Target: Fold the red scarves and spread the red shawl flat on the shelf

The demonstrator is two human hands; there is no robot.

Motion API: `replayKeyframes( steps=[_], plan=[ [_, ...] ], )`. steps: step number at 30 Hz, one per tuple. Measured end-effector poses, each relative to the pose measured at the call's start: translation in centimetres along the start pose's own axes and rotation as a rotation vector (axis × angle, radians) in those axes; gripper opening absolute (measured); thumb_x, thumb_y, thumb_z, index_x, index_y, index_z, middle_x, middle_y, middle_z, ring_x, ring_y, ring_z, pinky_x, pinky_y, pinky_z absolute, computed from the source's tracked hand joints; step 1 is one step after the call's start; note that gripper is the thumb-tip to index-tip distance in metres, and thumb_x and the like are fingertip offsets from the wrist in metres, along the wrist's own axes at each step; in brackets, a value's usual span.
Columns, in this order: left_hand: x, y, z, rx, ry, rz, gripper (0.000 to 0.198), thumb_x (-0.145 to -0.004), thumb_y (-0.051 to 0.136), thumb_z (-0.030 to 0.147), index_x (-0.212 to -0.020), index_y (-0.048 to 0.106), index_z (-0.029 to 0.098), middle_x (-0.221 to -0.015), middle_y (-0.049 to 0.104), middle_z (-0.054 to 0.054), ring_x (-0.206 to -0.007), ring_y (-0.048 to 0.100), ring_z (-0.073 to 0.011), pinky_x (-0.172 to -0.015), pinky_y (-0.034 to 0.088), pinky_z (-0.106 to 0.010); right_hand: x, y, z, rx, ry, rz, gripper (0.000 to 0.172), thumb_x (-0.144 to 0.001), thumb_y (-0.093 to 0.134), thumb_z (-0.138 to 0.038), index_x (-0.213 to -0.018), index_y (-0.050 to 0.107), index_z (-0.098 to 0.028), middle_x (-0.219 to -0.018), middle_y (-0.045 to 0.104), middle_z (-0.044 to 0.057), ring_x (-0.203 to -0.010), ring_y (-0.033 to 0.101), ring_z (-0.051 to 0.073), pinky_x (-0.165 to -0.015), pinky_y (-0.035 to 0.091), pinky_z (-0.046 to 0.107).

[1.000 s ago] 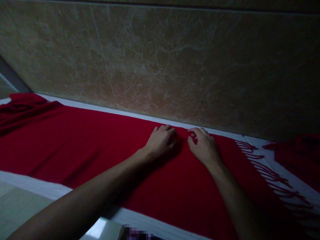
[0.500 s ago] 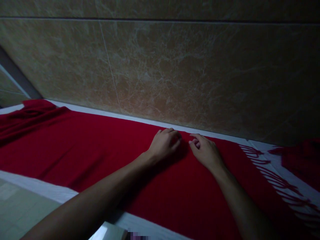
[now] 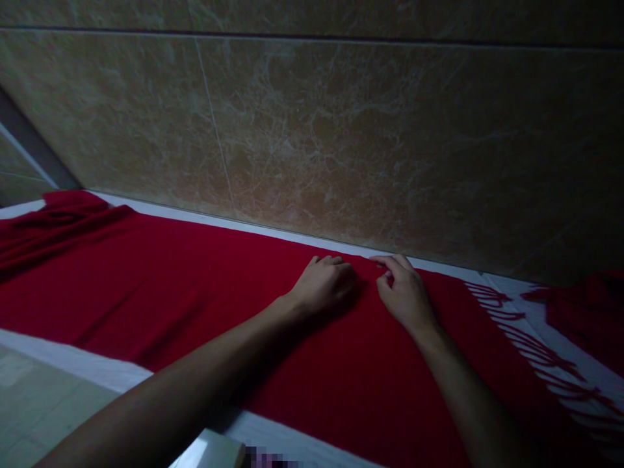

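Note:
A long red scarf [image 3: 195, 279] with a fringe [image 3: 541, 357] at its right end lies spread over a white cloth. My left hand [image 3: 324, 283] is over the middle of the scarf, palm down, with its fingers curled inward. Its fingertips are hidden, and I cannot see whether anything is pinched in them. Just to the right, near the scarf's far edge, my right hand [image 3: 404, 292] is loosely bent. The index finger reaches out toward the left, and a gap shows between it and the thumb.
A tiled, marbled wall [image 3: 312, 130] runs along the far side. White cloth [image 3: 283, 435] shows beyond both long edges of the scarf. More red fabric [image 3: 585, 318] lies at the right. The scarf's left end [image 3: 73, 208] is bunched. A pale box-like object [image 3: 209, 448] is at the bottom.
My left hand has curled its fingers further in and dipped slightly. My right hand has shifted a little right and up, widening the gap between the hands.

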State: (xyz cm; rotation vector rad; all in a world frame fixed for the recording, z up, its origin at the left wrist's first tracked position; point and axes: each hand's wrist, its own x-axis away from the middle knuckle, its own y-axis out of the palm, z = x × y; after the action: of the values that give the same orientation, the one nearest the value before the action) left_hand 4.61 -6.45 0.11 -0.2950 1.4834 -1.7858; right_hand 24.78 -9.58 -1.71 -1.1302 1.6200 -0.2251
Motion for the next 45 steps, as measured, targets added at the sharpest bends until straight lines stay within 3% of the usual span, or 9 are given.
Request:
replayKeyframes(
  steps=[8,16,36,45],
  plan=[
    [-0.1,0.0,0.0,0.094,0.041,0.082,0.015,-0.093,0.061,0.019,-0.105,0.070,0.019,-0.106,0.070,-0.007,-0.103,0.063,-0.0253,-0.096,0.046,-0.044,-0.1,-0.1,-0.6,-0.058,0.000,0.027,0.040,-0.076,0.044,-0.003,-0.102,0.069,-0.019,-0.095,0.064,0.008,-0.086,0.063,0.023,-0.080,0.053,0.037],
    [0.1,0.8,-0.6,0.437,0.117,0.218,0.042,-0.084,0.056,0.004,-0.122,0.062,0.018,-0.126,0.054,-0.011,-0.092,0.060,-0.0137,-0.086,0.055,-0.029,-0.2,-0.3,-0.8,-0.087,-0.006,0.021,0.037,-0.077,0.046,-0.004,-0.102,0.068,-0.021,-0.096,0.064,0.008,-0.085,0.061,0.023,-0.079,0.052,0.036],
    [-0.1,0.8,-0.4,0.431,0.149,0.239,0.039,-0.083,0.054,0.003,-0.118,0.062,0.017,-0.123,0.055,-0.010,-0.095,0.061,-0.0144,-0.085,0.056,-0.030,-0.3,-0.6,-1.6,-0.133,-0.031,0.051,0.036,-0.077,0.046,-0.002,-0.098,0.068,-0.022,-0.093,0.065,0.006,-0.082,0.062,0.021,-0.077,0.051,0.035],
    [-0.1,0.8,-0.3,0.446,0.152,0.252,0.037,-0.083,0.053,0.002,-0.115,0.063,0.018,-0.123,0.056,-0.010,-0.098,0.061,-0.0151,-0.086,0.056,-0.030,-0.4,-0.6,-1.6,-0.114,-0.050,0.092,0.031,-0.085,0.046,-0.005,-0.098,0.068,-0.023,-0.096,0.063,0.007,-0.091,0.064,0.023,-0.084,0.052,0.037]
  ],
)
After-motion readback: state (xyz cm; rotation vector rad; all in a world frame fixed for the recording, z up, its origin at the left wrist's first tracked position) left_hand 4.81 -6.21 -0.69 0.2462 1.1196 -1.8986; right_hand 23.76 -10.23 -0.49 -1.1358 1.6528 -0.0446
